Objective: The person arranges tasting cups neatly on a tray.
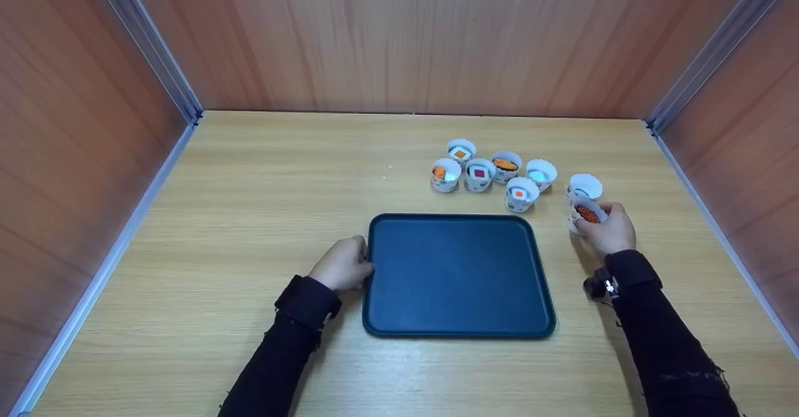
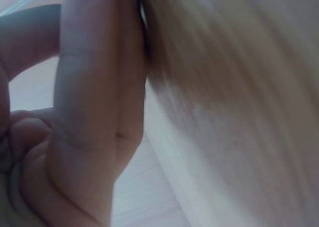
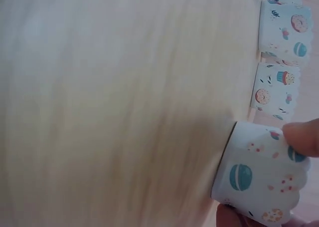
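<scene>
My right hand [image 1: 613, 230] grips a white paper baking cup [image 3: 256, 167] with a scalloped rim, printed with cakes and macarons. Its thumb and fingers lie on opposite sides of the cup, which has a reddish-brown filling inside. Just behind it is another paper cup [image 1: 585, 186]. My left hand [image 1: 342, 264] is at the left edge of a dark teal rectangular tray [image 1: 459, 279], curled fingers pinching the rim. In the left wrist view the fingers [image 2: 94, 87] fill much of the picture and the tray is mostly hidden.
Behind the tray stands a loose cluster of several similar cups [image 1: 479, 175], with orange, yellow, pink and pale green pieces in them. The light wooden table [image 1: 249, 205] is enclosed by wood-grain panels [image 1: 399, 42] at the back and both sides.
</scene>
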{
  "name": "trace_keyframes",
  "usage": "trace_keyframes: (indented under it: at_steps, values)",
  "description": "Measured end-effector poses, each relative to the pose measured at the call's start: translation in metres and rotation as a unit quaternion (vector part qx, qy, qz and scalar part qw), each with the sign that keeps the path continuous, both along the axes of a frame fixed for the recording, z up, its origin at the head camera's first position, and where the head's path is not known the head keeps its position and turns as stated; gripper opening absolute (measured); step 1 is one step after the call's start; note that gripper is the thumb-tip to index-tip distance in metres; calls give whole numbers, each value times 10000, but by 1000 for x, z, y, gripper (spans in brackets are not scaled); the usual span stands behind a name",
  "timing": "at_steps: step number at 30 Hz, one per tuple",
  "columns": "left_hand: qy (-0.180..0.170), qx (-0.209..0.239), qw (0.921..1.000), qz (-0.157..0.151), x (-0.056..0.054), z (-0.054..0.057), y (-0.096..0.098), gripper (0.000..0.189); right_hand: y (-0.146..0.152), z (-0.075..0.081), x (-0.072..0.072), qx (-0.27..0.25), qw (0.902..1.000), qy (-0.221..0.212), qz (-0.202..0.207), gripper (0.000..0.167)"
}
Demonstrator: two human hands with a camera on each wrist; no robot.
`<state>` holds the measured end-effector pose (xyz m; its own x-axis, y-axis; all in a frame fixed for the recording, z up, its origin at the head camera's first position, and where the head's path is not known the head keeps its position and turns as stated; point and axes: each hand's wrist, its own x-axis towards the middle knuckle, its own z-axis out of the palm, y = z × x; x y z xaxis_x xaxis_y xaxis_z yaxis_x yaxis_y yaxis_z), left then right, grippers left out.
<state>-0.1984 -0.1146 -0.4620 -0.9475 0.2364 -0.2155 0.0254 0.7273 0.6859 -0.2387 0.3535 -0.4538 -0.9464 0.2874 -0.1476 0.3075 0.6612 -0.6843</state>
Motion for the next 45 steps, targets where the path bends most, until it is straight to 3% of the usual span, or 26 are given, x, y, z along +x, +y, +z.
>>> trace_keyframes:
  at_steps: [8,15,22,26,33,41,45]
  values:
    - [43,-54,10000,-23,0,0,0,7,-6,0,8,129,9998,26,127,71]
    - [38,-39,10000,25,1,0,0,8,-17,7,11,168,9988,389,229,65]
    - [1,49,10000,-1,1,1,-1,7,-46,26,16,45,9940,852,692,67]
    - [-42,35,10000,-50,1,1,0,8,-66,30,19,-9,9908,908,1000,62]
    - [-125,43,9999,19,0,0,0,8,-89,21,16,-81,9855,672,1557,56]
    - [-92,55,9999,30,1,0,0,8,-99,10,9,58,9822,143,1874,60]
    - [-42,80,9999,44,1,0,0,9,-102,9,8,147,9805,110,1955,57]
